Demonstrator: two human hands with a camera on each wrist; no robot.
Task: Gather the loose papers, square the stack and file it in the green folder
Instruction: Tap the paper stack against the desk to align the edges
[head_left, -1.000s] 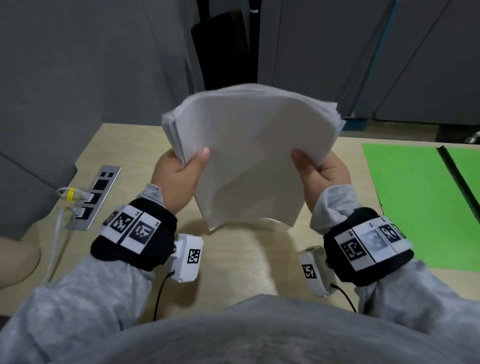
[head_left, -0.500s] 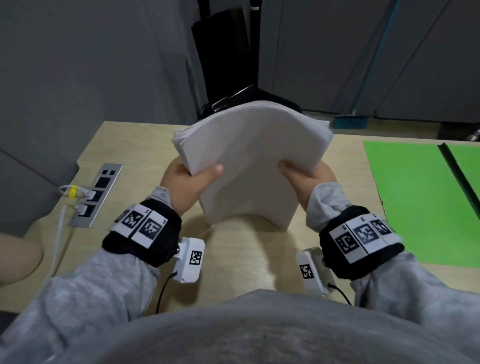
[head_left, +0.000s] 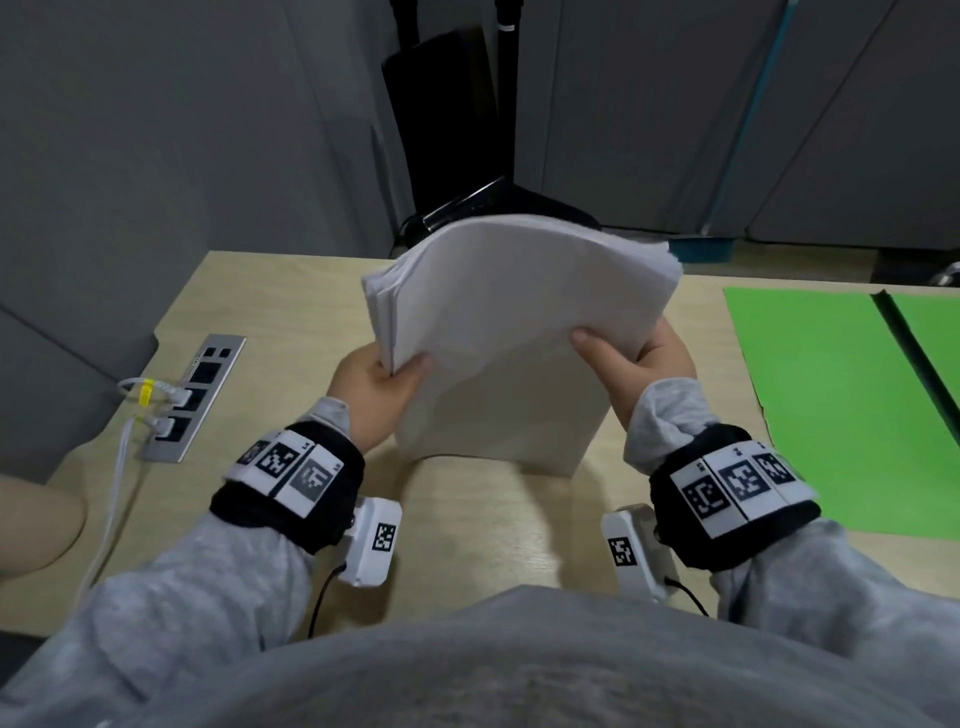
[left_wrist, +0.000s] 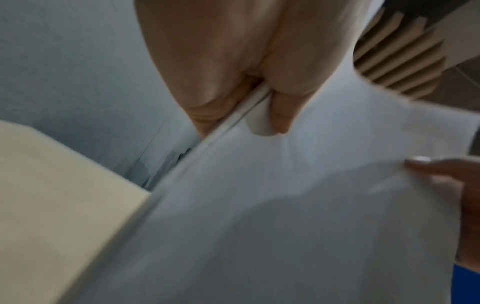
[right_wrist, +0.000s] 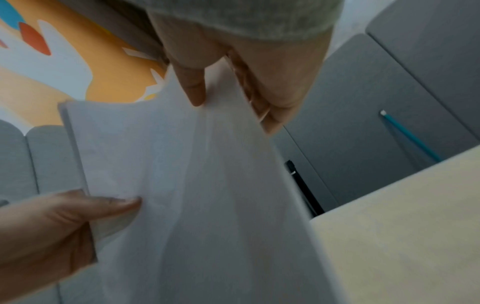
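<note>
**Two hands hold a bendy pile of paper**

The stack of papers (head_left: 519, 332) is up on its bottom edge on the tabletop (head_left: 498, 525), near the middle, a bit toward the far edge. It leans back and the top curls over away from the person. The left hand (head_left: 371, 387) pinches the left side of the pile, thumb in front and fingers behind. The right hand (head_left: 631, 358) pinches the right side the same way. Both hands are closed on the paper.

I think this pile is light but floppy. It bends easily, as the curved top shows. The sheets look smooth, so they may slide on each other and fan out. You can see that at the top left corner, where the edges do not line up yet. The best place to hold looks like the two side edges, low down, with a loose pinch so the sheets can drop and settle when tapped on the tabletop. A hard squeeze could crease them.

The green folder (head_left: 831, 405) lies open and flat at the right edge of the tabletop, well apart from the pile.

The sheets look blank. I see no words or brand names on the paper or folder. The wrist bands (head_left: 737, 486) carry black and white square codes, not letters I can read
</note>
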